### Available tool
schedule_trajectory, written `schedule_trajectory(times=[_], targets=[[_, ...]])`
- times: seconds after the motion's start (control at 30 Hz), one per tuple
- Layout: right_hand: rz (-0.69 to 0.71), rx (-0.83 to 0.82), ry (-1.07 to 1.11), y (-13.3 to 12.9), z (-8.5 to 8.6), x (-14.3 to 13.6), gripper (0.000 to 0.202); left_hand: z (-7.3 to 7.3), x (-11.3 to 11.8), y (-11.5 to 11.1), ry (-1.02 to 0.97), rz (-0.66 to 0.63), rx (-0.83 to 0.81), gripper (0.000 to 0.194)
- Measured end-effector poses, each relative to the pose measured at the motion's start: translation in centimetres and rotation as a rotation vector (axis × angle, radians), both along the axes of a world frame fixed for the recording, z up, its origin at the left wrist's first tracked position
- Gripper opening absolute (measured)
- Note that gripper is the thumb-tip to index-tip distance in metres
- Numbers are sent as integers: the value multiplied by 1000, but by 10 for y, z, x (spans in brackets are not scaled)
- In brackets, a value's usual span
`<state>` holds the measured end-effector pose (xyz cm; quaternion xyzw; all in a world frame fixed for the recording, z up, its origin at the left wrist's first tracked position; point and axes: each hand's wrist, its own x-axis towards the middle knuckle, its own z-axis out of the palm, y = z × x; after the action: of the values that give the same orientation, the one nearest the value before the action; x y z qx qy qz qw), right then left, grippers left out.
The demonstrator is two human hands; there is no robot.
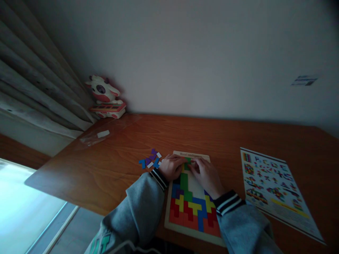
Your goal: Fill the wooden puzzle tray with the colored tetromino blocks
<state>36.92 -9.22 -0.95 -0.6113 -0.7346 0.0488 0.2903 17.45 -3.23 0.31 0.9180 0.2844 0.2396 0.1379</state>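
A wooden puzzle board (pixel 185 231) with coloured block pieces lies in front of me. Both hands meet over its far end, at a green puzzle piece (pixel 187 165). My left hand (pixel 173 167) comes from the left, its fingers curled against the green piece. From the other side, my right hand (pixel 205 173) pinches at the same piece with thumb and fingers. Red, yellow, blue and orange pieces fill the near part of the board, and another green piece (pixel 184 182) lies along the left. A pale bare area (pixel 195 185) shows in the middle. My hands hide parts of the far end.
Loose purple, blue and white pieces (pixel 148 161) lie left of the board. A printed picture sheet (pixel 275 190) rests on the right. At the back left are a cow-shaped toy (pixel 106 97) and a clear plastic wrapper (pixel 92 138), near the curtain (pixel 39 77). The wall stands behind the table.
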Motion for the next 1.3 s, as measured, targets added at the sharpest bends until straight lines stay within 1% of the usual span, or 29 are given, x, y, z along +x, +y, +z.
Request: schedule_trajectory(times=[0.1,0.2,0.27,0.33,0.43,0.53,0.6,0.7,0.8,0.87,0.93,1.03,1.07,1.1,1.2,1.3], targets=[[5,20,24,0,3,2,20,-1,-2,-1,-17,-2,9,39],[25,53,46,-7,11,8,21,-2,-6,-5,-64,-56,35,39],[4,82,65,-18,17,14,21,-4,-8,-8,-70,-118,50,43],[-42,119,103,-34,19,22,22,-6,-10,-12,-46,-160,58,47],[-67,161,125,-64,12,29,22,-10,-10,-16,-18,-165,67,48],[-73,120,118,-93,-1,31,23,-11,-10,-22,-33,-131,84,42],[-60,83,109,-109,-10,30,29,-9,-13,-31,-55,-101,96,40],[-56,38,81,-125,-19,29,39,-4,-21,-54,-97,-77,115,38],[-41,14,68,-133,-22,28,45,0,-37,-82,-128,-40,130,35],[-31,8,55,-135,-23,28,46,0,-53,-96,-148,49,139,36],[-27,2,39,-136,-24,29,47,-2,-73,-104,-164,169,179,36],[-34,-10,26,-136,-24,30,46,-8,-108,-103,-105,360,249,35],[-39,-13,24,-136,-25,30,45,-10,-119,-100,-86,400,255,36],[-48,-14,23,-136,-25,30,45,-11,-130,-97,-60,419,248,39],[-82,-23,20,-137,-24,30,46,-12,-156,-87,12,415,210,47],[-103,-31,28,-137,-23,30,46,-11,-168,-80,49,404,183,47]])
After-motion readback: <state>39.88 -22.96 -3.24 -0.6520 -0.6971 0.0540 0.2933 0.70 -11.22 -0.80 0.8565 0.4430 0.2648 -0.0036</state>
